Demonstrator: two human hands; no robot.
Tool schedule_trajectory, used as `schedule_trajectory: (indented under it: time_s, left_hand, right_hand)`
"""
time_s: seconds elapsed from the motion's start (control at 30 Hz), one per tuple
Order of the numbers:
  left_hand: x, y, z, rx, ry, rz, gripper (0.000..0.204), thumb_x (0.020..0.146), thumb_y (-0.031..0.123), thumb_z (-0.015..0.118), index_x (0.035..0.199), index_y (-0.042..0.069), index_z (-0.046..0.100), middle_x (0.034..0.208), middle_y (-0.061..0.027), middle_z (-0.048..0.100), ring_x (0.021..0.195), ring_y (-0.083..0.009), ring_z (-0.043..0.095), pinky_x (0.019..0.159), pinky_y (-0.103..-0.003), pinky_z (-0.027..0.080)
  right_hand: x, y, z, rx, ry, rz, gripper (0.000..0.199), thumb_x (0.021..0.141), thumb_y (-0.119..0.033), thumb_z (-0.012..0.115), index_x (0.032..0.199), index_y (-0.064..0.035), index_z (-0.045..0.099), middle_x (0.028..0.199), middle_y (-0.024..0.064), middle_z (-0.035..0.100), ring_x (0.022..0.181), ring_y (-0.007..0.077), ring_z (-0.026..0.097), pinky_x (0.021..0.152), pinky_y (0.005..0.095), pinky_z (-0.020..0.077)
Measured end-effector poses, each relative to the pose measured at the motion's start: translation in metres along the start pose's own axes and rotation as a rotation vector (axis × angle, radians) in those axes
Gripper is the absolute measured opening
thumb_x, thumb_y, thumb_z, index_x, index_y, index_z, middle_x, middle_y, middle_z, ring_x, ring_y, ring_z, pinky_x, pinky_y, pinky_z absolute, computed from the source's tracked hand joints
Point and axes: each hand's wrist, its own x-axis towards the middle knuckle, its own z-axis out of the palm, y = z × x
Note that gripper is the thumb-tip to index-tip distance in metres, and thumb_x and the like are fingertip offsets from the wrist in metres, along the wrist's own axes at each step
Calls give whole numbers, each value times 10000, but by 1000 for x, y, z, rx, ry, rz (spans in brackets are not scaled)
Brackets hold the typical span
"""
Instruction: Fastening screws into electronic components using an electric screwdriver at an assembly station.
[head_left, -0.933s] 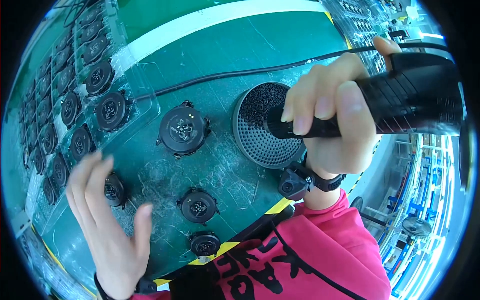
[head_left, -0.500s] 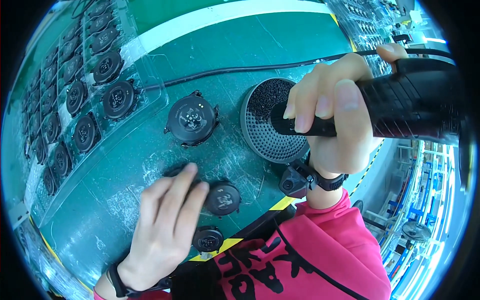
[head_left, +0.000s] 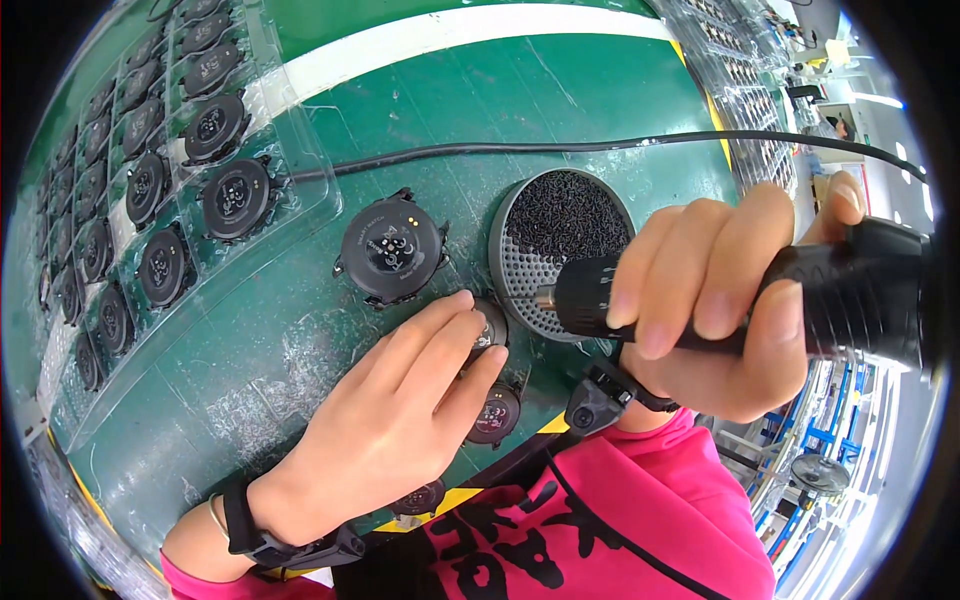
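Observation:
My right hand (head_left: 715, 305) grips a black electric screwdriver (head_left: 760, 300), its tip pointing left over a round grey dish of small black screws (head_left: 562, 250). My left hand (head_left: 395, 410) lies flat on the green mat, fingertips pressing on a round black watch case (head_left: 490, 325) beside the dish. A larger black watch case (head_left: 390, 248) sits just above my fingers. Another case (head_left: 495, 412) lies under my thumb side, and one more (head_left: 420, 497) rests near the mat's front edge.
A clear plastic tray (head_left: 300, 150) with several black watch cases runs along the left. A black cable (head_left: 560, 148) crosses the green mat (head_left: 520, 90). More clear trays (head_left: 745, 80) stand at the back right. Pink sleeves fill the bottom.
My left hand swept from the left tray toward the middle and now rests on the case by the screw dish. The screwdriver has come lower and nearer the dish.

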Motion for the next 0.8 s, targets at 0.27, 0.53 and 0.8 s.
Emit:
schedule_trajectory:
  time_s: [0.27,0.53,0.8]
  left_hand:
    - [-2,5,4,-77,34,-78,391,723,25,669,1111,2,707,1170,-165,566,1154,-367,585,928,-405,546]
    - [-3,4,12,-93,111,-89,373,714,3,717,1083,-31,676,1145,-178,595,1120,-383,610,903,-429,557]
    - [-6,-1,20,-216,232,-123,459,739,-17,772,1145,-52,562,1133,-210,617,1082,-418,626,877,-461,555]
  right_hand:
    - [-10,-9,-6,-42,-67,66,515,957,-103,484,1432,-52,294,771,51,511,512,165,528,493,330,510]
    - [-6,2,-6,-9,-118,55,511,948,-100,512,1408,-46,298,766,57,528,500,163,542,477,318,519]
    - [-12,-10,-5,26,-175,46,508,939,-96,539,1384,-40,301,761,63,545,487,162,556,462,305,527]
